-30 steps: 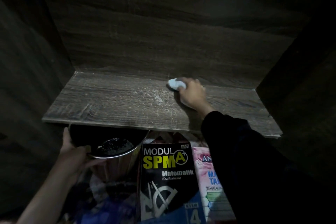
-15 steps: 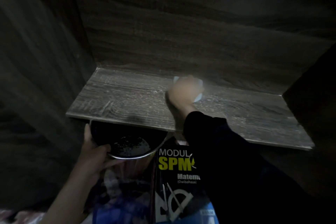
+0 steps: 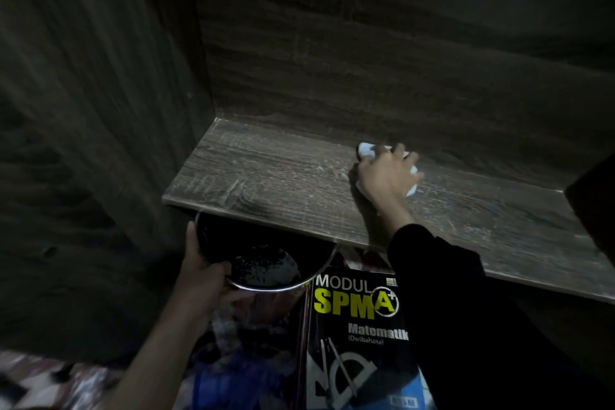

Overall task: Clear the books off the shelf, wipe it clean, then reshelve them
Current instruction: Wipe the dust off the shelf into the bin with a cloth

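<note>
**Right hand [image 3: 386, 173] back at the rear edge, wipe still running**

Since half a second ago your right hand has slid from mid-board to the back of the shelf [image 3: 266, 176], and your view has swung so more of the left side wall [image 3: 100, 110] shows. That hand grips a bunched white cloth [image 3: 366, 150], pressed onto the board where it meets the rear wall [image 3: 366, 60]. Your left hand [image 3: 203, 276] grips the rim of a steel bowl [image 3: 276, 289], held just under the shelf's front edge with dark specks inside.

Clearing looks finished: no book stands on the board. A Modul SPM A+ Matematik book [image 3: 359, 319] lies below the shelf, beside the bowl, with others half hidden around it. Wiping seems partway through, since pale streaks still show across the middle and right of the board. Reshelving has not begun.

You have open board to both sides of the cloth. The side wall closes the left end and a dark panel [image 3: 595, 210] the right. The front edge is free, and the bowl catches only its left part.
</note>
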